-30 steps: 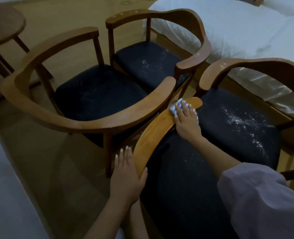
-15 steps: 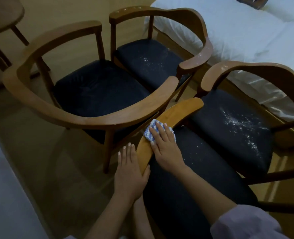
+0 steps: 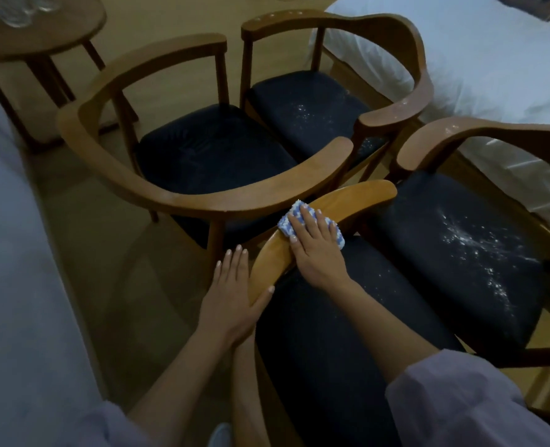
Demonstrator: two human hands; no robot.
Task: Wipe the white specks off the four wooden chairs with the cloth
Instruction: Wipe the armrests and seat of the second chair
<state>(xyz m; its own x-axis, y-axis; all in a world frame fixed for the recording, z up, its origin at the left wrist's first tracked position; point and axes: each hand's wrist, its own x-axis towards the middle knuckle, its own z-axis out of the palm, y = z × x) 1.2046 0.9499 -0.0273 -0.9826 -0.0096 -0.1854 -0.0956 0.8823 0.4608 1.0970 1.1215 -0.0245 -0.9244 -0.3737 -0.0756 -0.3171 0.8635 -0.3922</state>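
Four wooden chairs with dark seats stand close together. My right hand (image 3: 312, 245) lies flat on a blue-and-white cloth (image 3: 294, 217), pressing it onto the left armrest (image 3: 357, 196) of the nearest chair (image 3: 325, 333). My left hand (image 3: 233, 291) rests against the outer side of the same armrest, thumb over its top edge, fingers straight. White specks cover the seat of the right chair (image 3: 467, 246) and the seat of the far chair (image 3: 306, 108), and some show on their armrests. The left chair (image 3: 209, 150) has a dark seat without visible specks.
A white bed (image 3: 480, 59) runs along the right behind the chairs. A round wooden table (image 3: 38, 30) with glassware stands at the far left. A pale surface (image 3: 15, 285) fills the left edge. Bare floor lies between it and the chairs.
My right hand slid the cloth back along the armrest from its far tip, then a little forward again to the middle. My left hand stayed against the armrest.
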